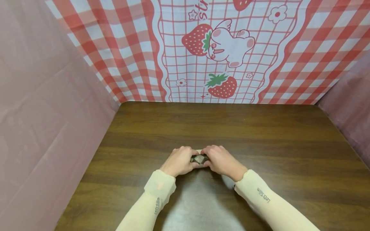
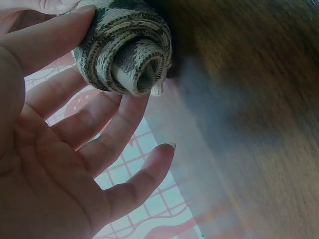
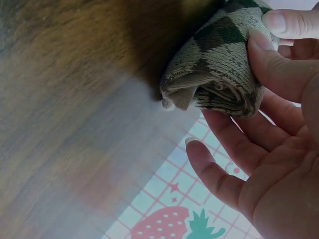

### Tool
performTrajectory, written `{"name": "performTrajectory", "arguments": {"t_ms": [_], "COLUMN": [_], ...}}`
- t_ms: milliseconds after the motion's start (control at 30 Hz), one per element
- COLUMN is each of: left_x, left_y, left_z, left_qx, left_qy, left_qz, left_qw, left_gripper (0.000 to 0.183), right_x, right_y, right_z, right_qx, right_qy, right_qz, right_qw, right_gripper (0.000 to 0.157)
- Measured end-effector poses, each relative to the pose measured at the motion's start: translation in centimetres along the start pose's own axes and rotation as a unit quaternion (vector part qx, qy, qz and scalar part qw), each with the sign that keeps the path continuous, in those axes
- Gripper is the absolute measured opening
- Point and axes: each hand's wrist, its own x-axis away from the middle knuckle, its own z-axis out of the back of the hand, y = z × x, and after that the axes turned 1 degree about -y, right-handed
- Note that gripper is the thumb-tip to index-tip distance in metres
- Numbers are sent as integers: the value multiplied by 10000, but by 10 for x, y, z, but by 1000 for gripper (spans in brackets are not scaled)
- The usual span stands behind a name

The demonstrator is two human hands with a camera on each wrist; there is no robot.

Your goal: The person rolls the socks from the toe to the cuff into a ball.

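Note:
A rolled-up knitted sock (image 1: 199, 159) with a dark green, brown and cream diamond pattern is between my two hands, near the middle of the table. My left hand (image 1: 180, 161) holds its left end, thumb on the near side and fingers behind. At the other end, my right hand (image 1: 222, 161) grips it the same way. The left wrist view shows the spiral end of the roll (image 2: 132, 59), with the little finger off it. In the right wrist view, the folded layers at the right end of the sock (image 3: 219, 64) show beside my thumb.
The brown wooden table (image 1: 260, 134) spreads around my hands. Behind its far edge hangs a red-and-white cloth (image 1: 130, 48) with strawberries. Pale pink fabric (image 1: 52, 112) closes off the left side, and more pink fabric (image 1: 349, 106) the right.

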Motion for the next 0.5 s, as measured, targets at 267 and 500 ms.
{"name": "performTrajectory", "arguments": {"t_ms": [267,500], "left_x": [-1,-1], "left_y": [-1,-2], "left_z": [0,-2], "left_qx": [-30,-47], "left_qy": [-102,-84], "left_qz": [89,139], "left_qw": [9999,9999], "left_gripper": [21,29], "right_x": [-2,-4], "right_y": [1,0], "right_z": [1,2], "right_qx": [-106,-229], "right_qy": [-111,-314], "right_qz": [-91,-216], "right_qw": [9998,9990], "right_gripper": [19,18]}}
